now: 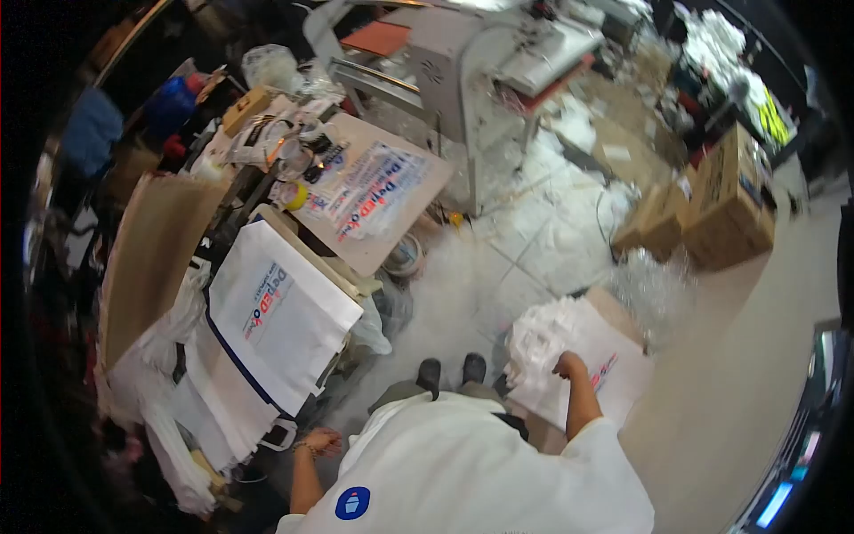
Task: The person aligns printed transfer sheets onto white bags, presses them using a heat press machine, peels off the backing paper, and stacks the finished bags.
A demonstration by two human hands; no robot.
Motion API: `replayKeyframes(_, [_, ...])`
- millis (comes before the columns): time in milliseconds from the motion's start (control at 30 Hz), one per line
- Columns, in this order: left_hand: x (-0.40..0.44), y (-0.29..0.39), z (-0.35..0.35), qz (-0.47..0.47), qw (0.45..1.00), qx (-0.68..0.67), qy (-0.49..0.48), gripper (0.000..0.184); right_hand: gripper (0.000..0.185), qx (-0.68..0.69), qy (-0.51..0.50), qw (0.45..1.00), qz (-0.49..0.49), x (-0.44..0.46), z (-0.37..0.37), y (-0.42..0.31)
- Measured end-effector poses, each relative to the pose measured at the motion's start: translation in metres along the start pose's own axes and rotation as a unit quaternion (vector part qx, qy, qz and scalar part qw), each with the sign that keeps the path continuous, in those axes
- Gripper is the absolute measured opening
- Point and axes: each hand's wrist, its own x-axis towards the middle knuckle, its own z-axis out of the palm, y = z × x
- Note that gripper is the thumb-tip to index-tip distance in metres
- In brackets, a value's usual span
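The left hand (322,440) hangs low beside the person's body, its fingers loosely apart, with nothing seen in it. Nearest to it is the lower end of the stack of white bags (283,289), which leans out at the left; its top bag carries red and blue print and has a dark blue band along one edge. The right hand (569,363) is over the right-hand white bag (583,343), beside the crumpled white material (544,336) heaped on that bag's left part. Its fingers are curled together, but whether they grip anything cannot be told. Red and blue print shows to the right of the wrist.

Beyond the left stack, printed clear plastic (384,191) lies across the middle of the table (363,252), and a yellow-edged roll (292,196) is near its left edge. A round container (405,256) stands on the floor just beside the table's near corner. Cardboard boxes (729,200) stand at the far right, near clear plastic wrap (654,289).
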Motion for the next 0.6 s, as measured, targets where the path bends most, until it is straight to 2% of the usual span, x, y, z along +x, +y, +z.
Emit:
replayKeyframes(67, [0.003, 0.019, 0.073, -0.024, 0.979, 0.201, 0.025, 0.04, 0.027, -0.018, 0.028, 0.999, -0.025, 0.006, -0.042, 0.004])
replayKeyframes(100, [0.006, 0.062, 0.033, 0.024, 0.982, 0.181, 0.055, 0.04, 0.027, -0.005, 0.079, 0.994, -0.078, 0.021, -0.074, -0.079])
replayKeyframes(167, [0.001, 0.064, 0.059, 0.175, 0.938, 0.294, 0.061, 0.042, 0.032, -0.065, 0.1, 0.982, -0.147, 0.021, -0.082, -0.109])
replayKeyframes(200, [-0.015, 0.068, 0.073, 0.217, 0.925, 0.302, 0.079, 0.048, 0.036, -0.1, 0.137, 0.966, -0.193, 0.03, -0.076, -0.118])
replayKeyframes(233, [-0.022, 0.08, 0.077, 0.226, 0.926, 0.29, 0.083, 0.048, 0.037, -0.143, 0.165, 0.941, -0.258, 0.048, -0.078, -0.139])
replayKeyframes(367, [-0.085, 0.134, 0.072, 0.376, 0.887, 0.244, 0.105, 0.048, 0.028, -0.088, 0.168, 0.905, -0.382, 0.009, -0.106, -0.249])
replayKeyframes(433, [-0.142, 0.165, 0.066, 0.453, 0.864, 0.162, 0.144, 0.041, 0.026, -0.065, 0.154, 0.869, -0.466, -0.003, -0.111, -0.297])
replayKeyframes(500, [-0.161, 0.187, 0.041, 0.499, 0.838, 0.13, 0.18, 0.035, 0.025, -0.074, 0.166, 0.827, -0.533, -0.027, -0.115, -0.344])
replayKeyframes(567, [-0.179, 0.208, 0.013, 0.522, 0.804, 0.111, 0.262, 0.03, 0.024, -0.062, 0.178, 0.791, -0.581, -0.066, -0.12, -0.39])
replayKeyframes(600, [-0.178, 0.216, -0.002, 0.55, 0.77, 0.114, 0.302, 0.03, 0.023, -0.045, 0.176, 0.78, -0.599, -0.088, -0.12, -0.41])
